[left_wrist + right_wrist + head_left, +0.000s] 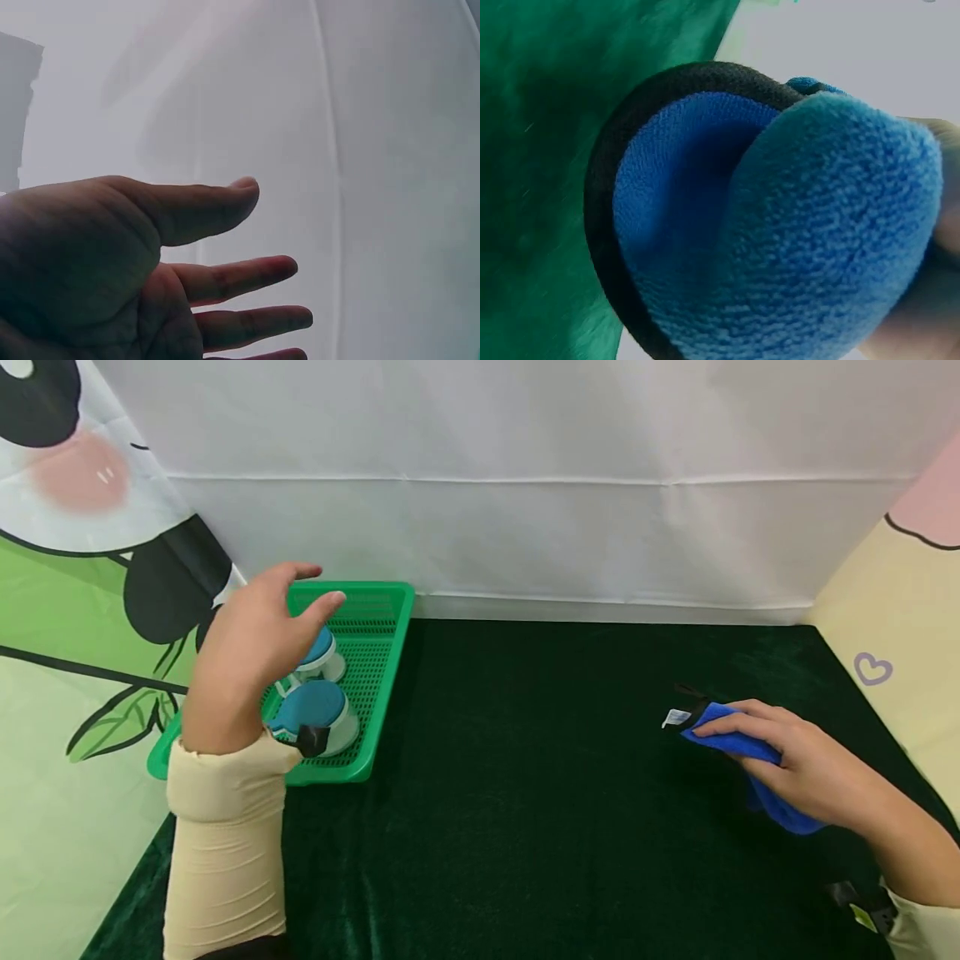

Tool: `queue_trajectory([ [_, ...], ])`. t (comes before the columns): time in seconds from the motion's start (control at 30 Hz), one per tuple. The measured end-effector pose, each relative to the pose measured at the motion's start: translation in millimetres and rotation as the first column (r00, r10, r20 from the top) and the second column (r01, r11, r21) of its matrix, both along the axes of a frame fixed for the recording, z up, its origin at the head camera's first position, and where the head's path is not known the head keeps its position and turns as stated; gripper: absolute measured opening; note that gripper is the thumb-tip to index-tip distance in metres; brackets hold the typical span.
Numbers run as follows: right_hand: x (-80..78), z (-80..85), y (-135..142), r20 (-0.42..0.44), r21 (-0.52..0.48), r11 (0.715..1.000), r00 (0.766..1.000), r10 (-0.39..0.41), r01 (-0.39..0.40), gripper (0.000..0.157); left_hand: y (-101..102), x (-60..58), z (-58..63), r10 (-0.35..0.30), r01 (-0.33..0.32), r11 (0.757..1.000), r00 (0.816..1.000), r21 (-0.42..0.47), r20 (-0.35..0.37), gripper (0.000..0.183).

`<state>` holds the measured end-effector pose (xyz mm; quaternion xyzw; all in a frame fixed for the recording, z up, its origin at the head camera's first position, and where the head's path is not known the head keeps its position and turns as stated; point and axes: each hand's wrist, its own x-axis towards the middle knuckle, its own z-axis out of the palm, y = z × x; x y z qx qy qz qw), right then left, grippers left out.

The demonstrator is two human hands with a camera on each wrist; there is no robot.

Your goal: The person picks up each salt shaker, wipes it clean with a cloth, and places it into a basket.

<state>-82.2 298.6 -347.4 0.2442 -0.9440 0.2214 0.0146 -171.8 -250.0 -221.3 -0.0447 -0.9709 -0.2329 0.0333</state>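
My right hand [795,760] grips a folded blue cloth [738,742] with dark edging and a white tag, over the right side of the dark green tablecloth. In the right wrist view the cloth [832,225] bulges in a thick fold and hides most of the hand. My left hand [255,639] is raised over the left part of a green basket [386,693], thumb and fingers spread, holding nothing. Below it in the basket stand two jars with blue lids, a nearer jar [343,727] and a farther jar [330,662] partly covered by the hand.
Dark green cloth [525,793] covers the table. A white sheet [525,535] hangs along the back, with a printed panda panel [90,602] at the left and a cream panel [892,618] at the right. The basket stands against the left rear corner.
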Motion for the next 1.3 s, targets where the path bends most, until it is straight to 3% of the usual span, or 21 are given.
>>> queue_trajectory([
  [0.23, -16.3, -21.7, 29, 0.091, 0.086, 0.992, 0.991, -0.101, 0.094, 0.044, 35, 28.8, 1.0, -0.146, 0.148, 0.989, 0.985, 0.012, -0.087, 0.06],
  [0.37, -22.5, -39.3, 49, 0.144, 0.151, 0.979, 0.976, -0.162, 0.14, 0.041, 48, 39.4, 0.1, -0.22, 0.22, 0.975, 0.972, -0.007, -0.08, 0.061],
  [0.57, -23.1, -59.9, 63, 0.164, 0.128, 0.982, 0.973, -0.162, 0.142, 0.042, 54, 50.2, -0.2, -0.282, 0.28, 0.959, 0.956, -0.035, -0.078, 0.063],
  [0.87, -17.4, -72.9, 55, 0.169, 0.097, 0.98, 0.968, -0.186, 0.171, 0.045, 54, 55.5, -1.8, -0.319, 0.316, 0.947, 0.946, -0.054, -0.063, 0.064],
  [1.1, -13.4, -78.1, 47, 0.099, 0.126, 0.978, 0.979, -0.177, 0.164, 0.04, 56, 53.2, -6.8, -0.345, 0.344, 0.938, 0.939, -0.053, -0.016, 0.062],
  [1.2, -14.3, -75.2, 45, 0.125, 0.141, 0.978, 0.977, -0.174, 0.156, 0.038, 57, 50.4, -10.2, -0.358, 0.358, 0.932, 0.934, -0.059, -0.004, 0.062],
  [1.3, -16.7, -69.2, 46, 0.205, 0.15, 0.979, 0.964, -0.168, 0.138, 0.039, 59, 47.0, -13.8, -0.373, 0.373, 0.925, 0.928, -0.065, 0.021, 0.063],
])
